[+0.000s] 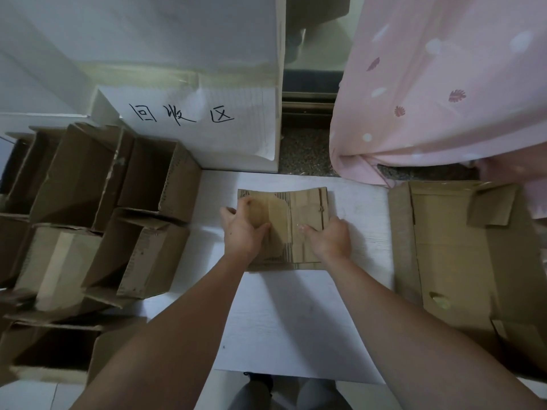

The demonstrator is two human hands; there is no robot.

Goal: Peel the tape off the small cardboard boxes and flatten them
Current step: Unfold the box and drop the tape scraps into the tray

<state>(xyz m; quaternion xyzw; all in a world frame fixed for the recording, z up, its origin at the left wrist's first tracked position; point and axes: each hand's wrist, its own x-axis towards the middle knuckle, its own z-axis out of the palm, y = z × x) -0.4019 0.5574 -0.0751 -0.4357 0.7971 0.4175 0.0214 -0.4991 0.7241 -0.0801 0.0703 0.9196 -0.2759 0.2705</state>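
A small cardboard box [296,202] lies flattened in the middle of the white table [281,321]. A strip of tan tape [276,220] runs down its top face. My left hand [242,229] rests on the box's left part, fingers curled over its left edge and thumb pressing near the tape. My right hand [331,239] presses on the right part, with the index finger pointing at the middle seam. Several more small boxes [88,217] stand open and unflattened on the left.
A pile of flattened cardboard [461,261] lies on the right side of the table. A white sheet with handwritten characters [189,119] hangs on the wall behind. A pink curtain [444,84] hangs at the back right. My legs show below the table's near edge.
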